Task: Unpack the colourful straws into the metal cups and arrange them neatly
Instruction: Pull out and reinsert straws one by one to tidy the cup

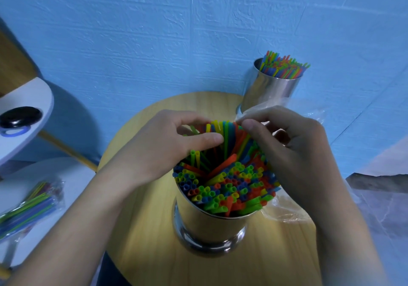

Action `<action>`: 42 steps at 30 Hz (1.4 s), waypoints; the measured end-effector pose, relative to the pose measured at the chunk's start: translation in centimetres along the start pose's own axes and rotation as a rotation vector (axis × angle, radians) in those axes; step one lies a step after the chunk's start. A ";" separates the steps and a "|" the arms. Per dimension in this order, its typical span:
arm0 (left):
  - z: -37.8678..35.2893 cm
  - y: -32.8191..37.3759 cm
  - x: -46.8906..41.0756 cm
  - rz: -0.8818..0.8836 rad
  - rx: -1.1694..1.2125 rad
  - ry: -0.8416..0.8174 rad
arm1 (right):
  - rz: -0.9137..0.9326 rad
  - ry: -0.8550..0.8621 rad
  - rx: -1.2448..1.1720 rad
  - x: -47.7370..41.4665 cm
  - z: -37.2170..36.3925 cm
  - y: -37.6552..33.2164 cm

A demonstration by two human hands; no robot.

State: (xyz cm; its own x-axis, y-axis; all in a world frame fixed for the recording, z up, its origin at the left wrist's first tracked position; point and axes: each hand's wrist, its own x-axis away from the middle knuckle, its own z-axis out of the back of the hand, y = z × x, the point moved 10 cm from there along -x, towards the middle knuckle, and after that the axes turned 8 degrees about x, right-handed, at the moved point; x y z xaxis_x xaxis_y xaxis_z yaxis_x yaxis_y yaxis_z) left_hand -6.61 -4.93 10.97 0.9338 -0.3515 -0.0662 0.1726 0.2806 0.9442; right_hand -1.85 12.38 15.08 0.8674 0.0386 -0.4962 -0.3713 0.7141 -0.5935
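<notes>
A near metal cup [209,226] stands towards the front of the round wooden desk [141,230], packed with colourful straws [229,188] whose open ends point up; some at the back lean forward across the rest. The left hand [163,146] reaches over the cup's far rim, thumb and curled fingers gripping a tuft of those straws. The right hand [293,149] is just beside it, thumb and forefinger pinching a clear plastic wrapper [284,214] that trails down past the cup's right side. A far metal cup [271,89], also holding straws, stands at the desk's back edge near the blue wall. To the left, a packet of straws [28,206] lies on a white shelf [72,175]
</notes>
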 end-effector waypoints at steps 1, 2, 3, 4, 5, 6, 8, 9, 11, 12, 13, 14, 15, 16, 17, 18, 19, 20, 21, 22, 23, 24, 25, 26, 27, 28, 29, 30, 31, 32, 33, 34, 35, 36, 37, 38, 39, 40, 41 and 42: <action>0.1 0.0 0.0 -0.004 -0.005 0.014 | -0.002 -0.004 -0.012 0.0 0.0 0.1; 0.1 0.1 -0.1 -0.009 -0.008 0.028 | -0.005 -0.006 -0.025 0.0 -0.1 0.1; 0.2 0.1 -0.2 -0.013 -0.011 0.041 | -0.009 -0.005 -0.040 0.0 -0.1 0.1; 0.2 0.1 -0.2 -0.015 -0.012 0.052 | -0.012 -0.003 -0.049 0.0 -0.1 0.2; 0.3 0.1 -0.3 -0.017 -0.013 0.060 | -0.011 -0.002 -0.053 0.0 0.0 0.2; 0.3 0.1 -0.3 -0.018 -0.012 0.066 | -0.007 -0.002 -0.052 0.0 -0.1 0.1; 0.4 0.0 -0.4 -0.020 -0.020 0.078 | -0.003 -0.001 -0.047 0.0 0.0 0.2; 0.4 0.1 -0.4 -0.022 -0.025 0.083 | -0.002 -0.001 -0.043 0.0 0.0 0.2; 0.4 0.1 -0.5 -0.030 -0.031 0.094 | -0.001 -0.006 -0.036 0.1 0.0 0.2; 0.5 0.2 -0.5 -0.036 -0.031 0.103 | -0.001 -0.009 -0.034 0.1 0.0 0.2; 0.5 0.4 -0.4 -0.041 -0.029 0.111 | 0.000 -0.011 -0.031 0.1 0.0 0.2; 0.6 0.5 -0.4 -0.046 -0.022 0.118 | 0.001 -0.013 -0.028 0.1 0.0 0.2; 0.6 0.7 -0.4 -0.049 -0.008 0.124 | 0.001 -0.013 -0.029 0.1 0.0 0.2; 0.6 0.9 -0.4 -0.056 0.007 0.128 | 0.001 -0.014 -0.031 0.1 0.1 0.2; 0.7 1.1 -0.4 -0.066 0.019 0.129 | 0.003 -0.014 -0.031 0.1 0.1 0.2; 0.6 1.3 -0.5 -0.076 0.024 0.125 | 0.006 -0.016 -0.028 0.1 0.1 0.2; 0.6 1.5 -0.5 -0.086 0.024 0.120 | 0.008 -0.019 -0.025 0.1 0.0 0.2; 0.5 1.6 -0.5 -0.094 0.020 0.117 | 0.008 -0.021 -0.025 0.2 0.0 0.1; 0.5 1.6 -0.6 -0.100 0.012 0.116 | 0.007 -0.022 -0.028 0.2 0.0 0.2; 0.5 1.6 -0.6 -0.104 0.003 0.116 | 0.006 -0.023 -0.032 0.2 0.0 0.2; 0.5 1.7 -0.6 -0.110 -0.004 0.115 | 0.005 -0.024 -0.035 0.2 0.0 0.2; 0.5 1.7 -0.6 -0.117 -0.008 0.116 | 0.005 -0.025 -0.037 0.3 0.0 0.2; 0.5 1.8 -0.6 -0.125 -0.006 0.119 | 0.006 -0.026 -0.038 0.3 0.0 0.2; 0.5 1.9 -0.6 -0.135 0.000 0.124 | 0.008 -0.026 -0.036 0.3 0.0 0.2; 0.5 2.0 -0.6 -0.146 0.013 0.130 | 0.010 -0.026 -0.034 0.3 0.1 0.1; 0.6 2.0 -0.6 -0.155 0.028 0.135 | 0.011 -0.026 -0.032 0.3 0.1 0.1; 0.6 2.0 -0.6 -0.161 0.044 0.137 | 0.011 -0.026 -0.032 0.4 0.1 0.1; 0.7 1.9 -0.6 -0.167 0.056 0.139 | 0.011 -0.025 -0.030 0.4 0.1 0.1; 0.7 1.9 -0.6 -0.170 0.065 0.141 | 0.010 -0.025 -0.028 0.4 0.1 0.1; 0.8 1.8 -0.5 -0.174 0.069 0.147 | 0.009 -0.025 -0.027 0.4 0.1 0.1; 1.0 1.8 -0.5 -0.181 0.068 0.156 | 0.008 -0.025 -0.027 0.4 0.1 0.1; 1.1 1.9 -0.4 -0.191 0.064 0.161 | 0.008 -0.025 -0.027 0.4 0.1 0.1; 1.2 2.0 -0.4 -0.203 0.060 0.162 | 0.010 -0.025 -0.026 0.4 0.1 0.1; 1.3 2.2 -0.3 -0.213 0.066 0.159 | 0.010 -0.024 -0.023 0.4 0.1 0.1; 1.3 2.4 -0.3 -0.221 0.083 0.152 | 0.010 -0.024 -0.022 0.4 0.1 0.1; 1.4 2.5 -0.3 -0.228 0.103 0.150 | 0.010 -0.025 -0.022 0.4 0.1 0.1; 1.6 2.7 -0.2 -0.236 0.117 0.155 | 0.010 -0.026 -0.024 0.4 0.1 0.1; 1.8 2.8 -0.2 -0.244 0.129 0.165 | 0.010 -0.029 -0.026 0.3 0.0 0.1; 2.1 2.9 -0.2 -0.253 0.148 0.176 | 0.010 -0.032 -0.027 0.3 0.0 0.1; 2.4 3.0 -0.2 -0.262 0.183 0.187 | 0.010 -0.035 -0.025 0.3 -0.1 0.1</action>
State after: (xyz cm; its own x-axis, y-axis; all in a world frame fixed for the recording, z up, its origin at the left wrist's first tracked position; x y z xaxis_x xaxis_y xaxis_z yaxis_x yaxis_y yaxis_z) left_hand -7.06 -6.13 14.62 0.9093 -0.2167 -0.3552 0.3704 0.0327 0.9283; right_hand -1.71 12.42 14.82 0.8743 0.0706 -0.4802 -0.3882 0.6956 -0.6045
